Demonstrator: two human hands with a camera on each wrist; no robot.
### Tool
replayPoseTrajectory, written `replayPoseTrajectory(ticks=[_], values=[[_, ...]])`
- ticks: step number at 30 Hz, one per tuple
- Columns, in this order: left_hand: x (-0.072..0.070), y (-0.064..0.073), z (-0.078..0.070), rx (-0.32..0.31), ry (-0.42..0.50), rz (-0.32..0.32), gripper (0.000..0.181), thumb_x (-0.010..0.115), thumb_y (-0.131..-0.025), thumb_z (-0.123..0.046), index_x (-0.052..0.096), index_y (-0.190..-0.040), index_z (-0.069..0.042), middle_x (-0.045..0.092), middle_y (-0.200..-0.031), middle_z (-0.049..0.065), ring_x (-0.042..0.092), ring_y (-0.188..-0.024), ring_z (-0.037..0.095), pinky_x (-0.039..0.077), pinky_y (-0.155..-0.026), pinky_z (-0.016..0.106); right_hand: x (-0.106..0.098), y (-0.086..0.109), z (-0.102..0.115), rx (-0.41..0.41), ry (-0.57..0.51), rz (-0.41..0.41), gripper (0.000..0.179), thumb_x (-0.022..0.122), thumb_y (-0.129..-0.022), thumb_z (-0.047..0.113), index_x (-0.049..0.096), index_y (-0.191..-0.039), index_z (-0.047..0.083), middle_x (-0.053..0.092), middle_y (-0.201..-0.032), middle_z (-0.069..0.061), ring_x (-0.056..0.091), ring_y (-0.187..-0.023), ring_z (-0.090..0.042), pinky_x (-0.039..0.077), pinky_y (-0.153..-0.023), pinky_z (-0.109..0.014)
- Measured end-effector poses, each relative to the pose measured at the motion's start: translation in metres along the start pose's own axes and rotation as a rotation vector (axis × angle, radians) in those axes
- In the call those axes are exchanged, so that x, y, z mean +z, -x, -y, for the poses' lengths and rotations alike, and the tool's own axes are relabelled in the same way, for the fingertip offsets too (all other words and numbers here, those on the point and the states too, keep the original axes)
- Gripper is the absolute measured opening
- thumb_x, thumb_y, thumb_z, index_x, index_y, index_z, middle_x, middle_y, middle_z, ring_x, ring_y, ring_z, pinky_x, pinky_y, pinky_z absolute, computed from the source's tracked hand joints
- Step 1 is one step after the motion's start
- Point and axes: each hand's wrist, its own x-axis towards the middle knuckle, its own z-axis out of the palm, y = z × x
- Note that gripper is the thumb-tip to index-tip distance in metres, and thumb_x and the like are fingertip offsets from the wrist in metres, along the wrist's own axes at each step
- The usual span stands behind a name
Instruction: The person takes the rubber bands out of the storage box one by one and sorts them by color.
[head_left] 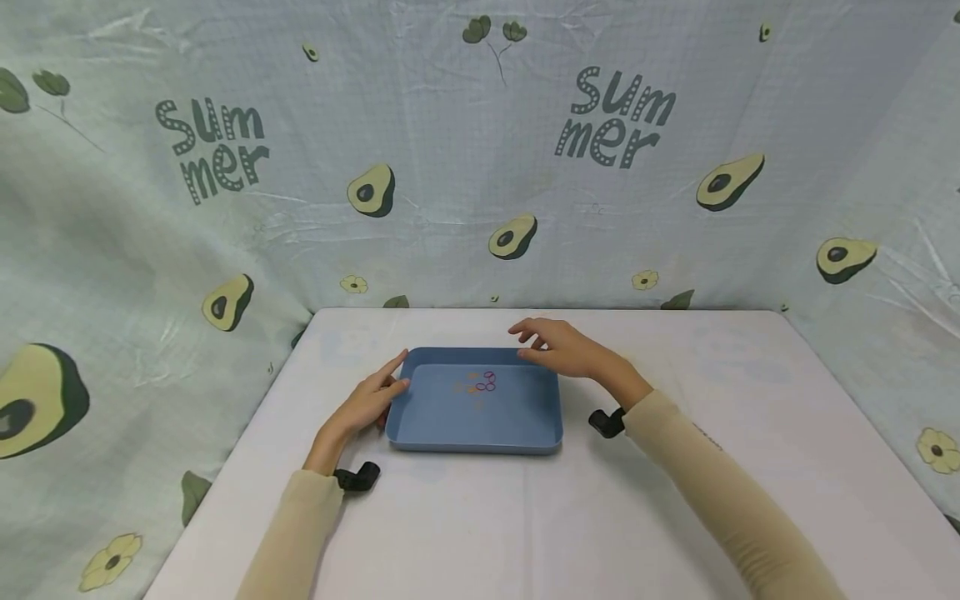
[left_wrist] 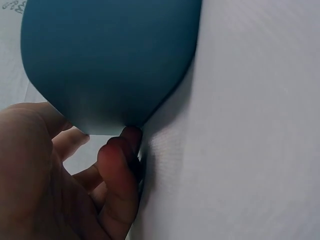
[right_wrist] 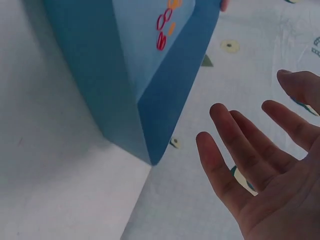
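Observation:
A shallow blue rectangular tray (head_left: 435,425) lies on the table in the head view. Inside it, near the middle, are several small thin loops like rubber bands, some pinkish red (right_wrist: 161,42) and some orange (right_wrist: 171,29). My left hand (head_left: 367,404) holds the tray's left side, its thumb over the rim and other fingers against the outside wall, partly hidden. Over the far right corner hovers my right hand (head_left: 566,348), fingers spread and slightly bent, with nothing in them. The right wrist view shows that hand apart from the tray wall.
A white cloth covers the table (head_left: 480,525), whose far edge lies just behind the tray. Beyond it hangs a pale curtain (head_left: 435,108) printed with avocados and the word "summer". Black wrist cameras (head_left: 358,477) sit on both wrists, below beige sleeves (head_left: 720,492).

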Motion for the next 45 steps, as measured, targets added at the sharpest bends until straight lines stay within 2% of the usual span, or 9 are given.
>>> replayPoseTrajectory(ticks=[7, 16, 21, 27, 36, 45], values=[[0.0, 0.0, -0.001, 0.009, 0.006, 0.007, 0.066, 0.049, -0.111, -0.03, 0.018, -0.168, -0.019, 0.057, -0.104, 0.017, 0.046, -0.053, 0.017, 0.048, -0.05, 0.033, 0.01, -0.012, 0.006, -0.012, 0.011, 0.046, 0.04, 0.061, -0.105, 0.024, 0.059, -0.142, 0.01, 0.067, -0.132, -0.018, 0.069, -0.117, -0.032, 0.054, -0.103, -0.048], [0.001, -0.001, 0.001, 0.029, 0.018, 0.014, 0.065, 0.049, -0.111, -0.029, 0.019, -0.167, -0.017, 0.058, -0.107, 0.019, 0.048, -0.052, 0.018, 0.048, -0.05, 0.033, 0.026, -0.031, 0.008, -0.021, 0.047, 0.125, 0.036, 0.063, -0.104, 0.022, 0.064, -0.136, 0.005, 0.072, -0.126, -0.014, 0.069, -0.116, -0.029, 0.056, -0.101, -0.044], [0.001, -0.001, 0.0, 0.027, 0.025, 0.017, 0.065, 0.049, -0.111, -0.028, 0.02, -0.167, -0.018, 0.057, -0.106, 0.019, 0.048, -0.052, 0.018, 0.048, -0.049, 0.034, 0.032, -0.042, 0.011, -0.018, 0.059, 0.172, 0.028, 0.066, -0.102, 0.02, 0.07, -0.126, 0.006, 0.075, -0.111, -0.006, 0.069, -0.103, -0.019, 0.057, -0.091, -0.035], [0.001, -0.002, 0.0, 0.023, 0.028, 0.01, 0.063, 0.049, -0.111, -0.03, 0.021, -0.167, -0.02, 0.057, -0.106, 0.019, 0.048, -0.054, 0.018, 0.048, -0.05, 0.033, 0.041, -0.051, 0.013, -0.032, 0.057, 0.247, 0.015, 0.068, -0.099, 0.014, 0.077, -0.109, 0.008, 0.076, -0.098, -0.002, 0.066, -0.086, -0.01, 0.055, -0.08, -0.027], [0.001, -0.001, 0.002, 0.027, 0.032, 0.014, 0.063, 0.048, -0.111, -0.029, 0.021, -0.167, -0.019, 0.058, -0.107, 0.02, 0.047, -0.054, 0.017, 0.049, -0.05, 0.034, 0.059, -0.06, 0.011, -0.04, 0.064, 0.342, 0.007, 0.074, -0.095, 0.01, 0.08, -0.099, 0.011, 0.077, -0.096, -0.002, 0.065, -0.079, -0.007, 0.053, -0.072, -0.022], [0.0, -0.001, 0.0, 0.023, 0.03, 0.011, 0.062, 0.048, -0.111, -0.029, 0.021, -0.167, -0.021, 0.059, -0.11, 0.021, 0.047, -0.054, 0.017, 0.049, -0.051, 0.033, 0.064, -0.062, 0.003, -0.016, 0.035, 0.337, 0.012, 0.083, -0.089, 0.016, 0.081, -0.1, 0.012, 0.077, -0.096, -0.001, 0.065, -0.08, -0.005, 0.054, -0.071, -0.021]])
